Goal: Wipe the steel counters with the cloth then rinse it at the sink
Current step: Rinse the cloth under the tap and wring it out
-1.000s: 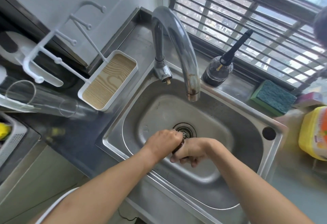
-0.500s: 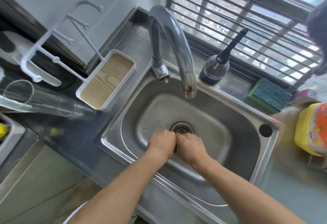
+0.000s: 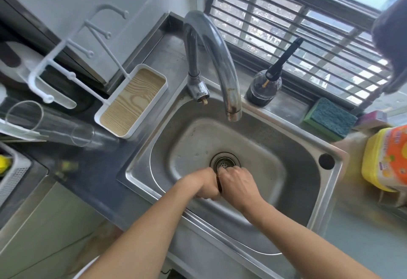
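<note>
Head view: both fists, left hand (image 3: 207,187) & right hand (image 3: 237,187), prob. squeezing dark cloth (image 3: 219,187).

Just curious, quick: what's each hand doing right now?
Left hand: gripping the dark cloth.
Right hand: gripping the same cloth, over the sink.

Dark cloth (image 3: 219,185), only a thin sliver visible, squeezed between two fists, above steel sink (image 3: 304,153) basin near drain
</note>
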Demonstrator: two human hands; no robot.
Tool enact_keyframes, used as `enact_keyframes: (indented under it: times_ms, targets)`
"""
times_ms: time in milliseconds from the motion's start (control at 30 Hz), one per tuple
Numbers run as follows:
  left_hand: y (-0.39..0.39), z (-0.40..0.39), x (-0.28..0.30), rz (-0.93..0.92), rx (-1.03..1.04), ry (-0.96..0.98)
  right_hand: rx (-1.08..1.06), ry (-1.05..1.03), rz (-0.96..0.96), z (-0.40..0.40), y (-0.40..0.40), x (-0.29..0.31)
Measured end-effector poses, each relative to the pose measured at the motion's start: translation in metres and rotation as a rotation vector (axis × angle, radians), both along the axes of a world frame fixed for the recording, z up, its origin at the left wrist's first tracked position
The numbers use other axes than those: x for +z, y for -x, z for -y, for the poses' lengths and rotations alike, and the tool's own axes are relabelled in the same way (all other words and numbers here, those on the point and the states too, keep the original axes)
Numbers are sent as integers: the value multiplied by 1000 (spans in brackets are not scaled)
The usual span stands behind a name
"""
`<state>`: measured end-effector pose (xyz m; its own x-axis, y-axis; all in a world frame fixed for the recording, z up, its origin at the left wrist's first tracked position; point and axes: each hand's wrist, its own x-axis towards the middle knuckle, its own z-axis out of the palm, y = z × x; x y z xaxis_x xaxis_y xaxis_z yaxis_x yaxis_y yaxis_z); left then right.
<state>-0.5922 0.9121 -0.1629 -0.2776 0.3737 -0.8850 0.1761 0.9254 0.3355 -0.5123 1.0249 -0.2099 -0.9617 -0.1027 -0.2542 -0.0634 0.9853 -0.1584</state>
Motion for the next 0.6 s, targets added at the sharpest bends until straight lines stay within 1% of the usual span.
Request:
enact_keyframes:
  times_ms: [33,67,133,167,200,300,367,433,500,533,600]
  targets:
    - [-3,0,-2,-134,-10,-17,-79,56,13,0,2,2]
    - [-6,-1,-5,-281,-43,-30,-175,124,107,0,6,6]
    - [-8,-1,-10,-546,-161,-72,-293,255,382,-8,14,13]
    - [-7,1,-11,-630,-215,-100,-322,350,514,-15,18,19]
    - [-6,4,-12,-685,-252,-134,-361,502,634,-23,22,24]
    - [-1,16,-15,-819,-268,-312,-602,1120,906,-51,25,38]
    - [-2,22,-17,-941,-286,-452,-675,1401,1083,-64,26,41]
    - [-3,20,-18,-1081,-328,-558,-612,1582,1305,-65,25,39]
    - [-2,15,-11,-1178,-343,-650,-420,1722,1536,-58,23,32]
    - [0,13,-8,-1198,-350,-690,-331,1757,1600,-53,23,30]
    - [4,14,-5,-1217,-376,-736,-263,1729,1611,-45,25,27]
